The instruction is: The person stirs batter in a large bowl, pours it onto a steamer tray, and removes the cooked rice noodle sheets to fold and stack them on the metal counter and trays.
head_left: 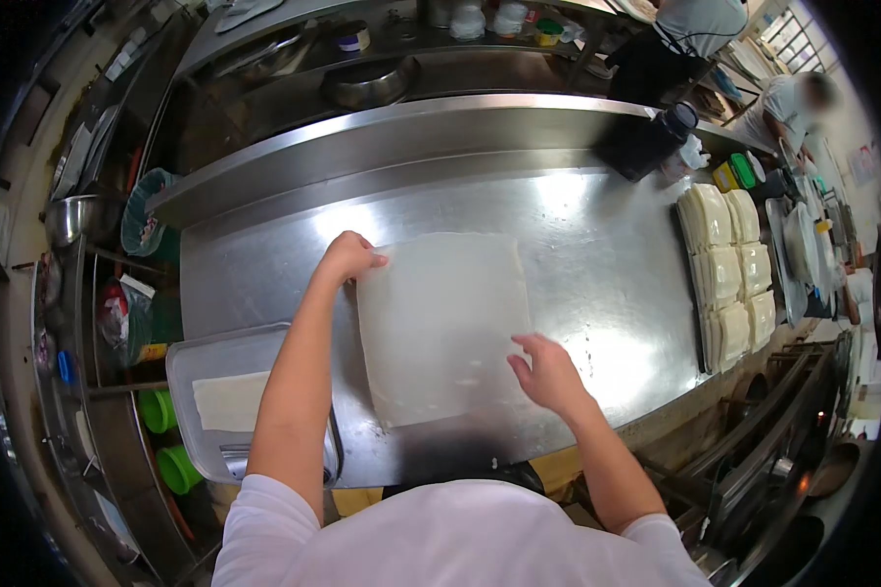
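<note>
A thin, pale, slightly see-through dough sheet (445,323) lies spread in a rough square on the steel table (597,254). Its edges are a little uneven, and a few whitish spots show near the bottom. At the sheet's upper left corner, my left hand (350,256) has thumb and fingers pinched together on the edge. My right hand (550,377) is over the lower right edge, fingers apart and nothing in them; whether it touches the sheet is unclear. Left of the sheet, a shallow tray (181,391) holds a flat whitish folded piece (230,401), partly behind my left forearm.
Wrapped stacks of pale squares (724,274) stand on a dark tray at the table's right end. A raised steel ledge (411,132) runs along the back, with a dark container (656,142) near its right. Two people (788,103) are beyond. Green tubs (176,470) sit lower left.
</note>
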A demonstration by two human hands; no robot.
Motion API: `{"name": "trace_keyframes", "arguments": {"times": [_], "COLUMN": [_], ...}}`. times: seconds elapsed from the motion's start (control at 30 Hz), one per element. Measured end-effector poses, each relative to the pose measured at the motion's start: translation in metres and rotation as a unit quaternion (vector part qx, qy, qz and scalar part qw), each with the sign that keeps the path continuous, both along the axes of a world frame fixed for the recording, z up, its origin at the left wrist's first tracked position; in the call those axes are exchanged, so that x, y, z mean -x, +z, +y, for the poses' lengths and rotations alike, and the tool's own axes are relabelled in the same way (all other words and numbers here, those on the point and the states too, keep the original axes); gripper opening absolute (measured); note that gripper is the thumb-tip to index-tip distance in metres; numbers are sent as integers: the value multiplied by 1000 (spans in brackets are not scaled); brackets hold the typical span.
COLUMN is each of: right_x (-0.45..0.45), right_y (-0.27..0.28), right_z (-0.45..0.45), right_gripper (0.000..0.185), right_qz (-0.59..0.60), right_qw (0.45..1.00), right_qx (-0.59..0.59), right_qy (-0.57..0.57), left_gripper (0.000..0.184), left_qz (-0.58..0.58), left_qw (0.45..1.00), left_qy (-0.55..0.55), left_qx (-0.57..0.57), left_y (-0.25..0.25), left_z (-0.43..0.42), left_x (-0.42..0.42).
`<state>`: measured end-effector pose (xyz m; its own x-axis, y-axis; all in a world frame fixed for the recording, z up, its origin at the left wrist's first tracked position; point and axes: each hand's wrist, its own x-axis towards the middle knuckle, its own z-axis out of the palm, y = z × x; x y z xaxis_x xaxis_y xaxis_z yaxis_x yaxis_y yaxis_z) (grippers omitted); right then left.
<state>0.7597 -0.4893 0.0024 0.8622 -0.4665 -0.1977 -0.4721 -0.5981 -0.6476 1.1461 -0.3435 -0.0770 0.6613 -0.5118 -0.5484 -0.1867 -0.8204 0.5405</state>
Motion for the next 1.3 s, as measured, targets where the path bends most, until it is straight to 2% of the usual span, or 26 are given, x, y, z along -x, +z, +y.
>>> {"name": "trace_keyframes", "arguments": {"times": [0.07, 0.2, 0.33, 0.4, 0.5, 0.6, 0.7, 0.8, 0.9, 1.0, 1.1, 1.2, 1.3], "right_x": [-37, -135, -229, -266, -302, -311, -298, -278, -252, -223, -200, -188, -178], "right_y": [-4, -15, -14, -38, -39, -44, -45, -26, -41, -34, -58, -60, -59], "right_z": [-18, -53, -54, -51, -41, -51, -82, -106, -136, -146, -156, -157, -153], "right_gripper": [31, 39, 50, 58, 55, 42, 29, 27, 28, 24, 21, 18, 8], "right_qz": [0, 22, 40, 19, 236, 350, 381, 417, 379, 329, 191, 151, 137], "right_qw": [1000, 997, 991, 976, 931, 882, 871, 864, 846, 883, 924, 953, 960], "right_qx": [18, -52, -16, 10, -80, -8, 11, 56, 159, 158, 185, 139, 167], "right_qy": [25, 50, 129, 216, 265, 315, 309, 277, 341, 294, 274, 223, 179], "left_gripper": [34, 25, 23, 24, 24, 25, 26, 26, 26, 27, 28, 29, 30], "left_qz": [-4, -23, -60, -61, -62, -66, -48, -18, 8, 20, 11, 11, -2], "left_qw": [1000, 999, 997, 996, 995, 994, 997, 997, 998, 999, 999, 999, 999], "left_qy": [-18, -30, -9, -5, -2, -1, -3, 6, 13, 10, 0, -1, 0], "left_qx": [-15, -18, 42, 62, 73, 82, 67, 71, 62, 39, 41, 39, 45], "left_y": [2, 36, 54, 55, 62, 63, 54, 34, 21, 12, 6, 8, 12], "left_z": [1, 1, 12, 17, 20, 23, 26, 26, 20, 12, 8, 5, 6], "left_x": [-3, 6, 23, 27, 28, 23, 9, -6, -13, -15, -13, -11, -6]}}
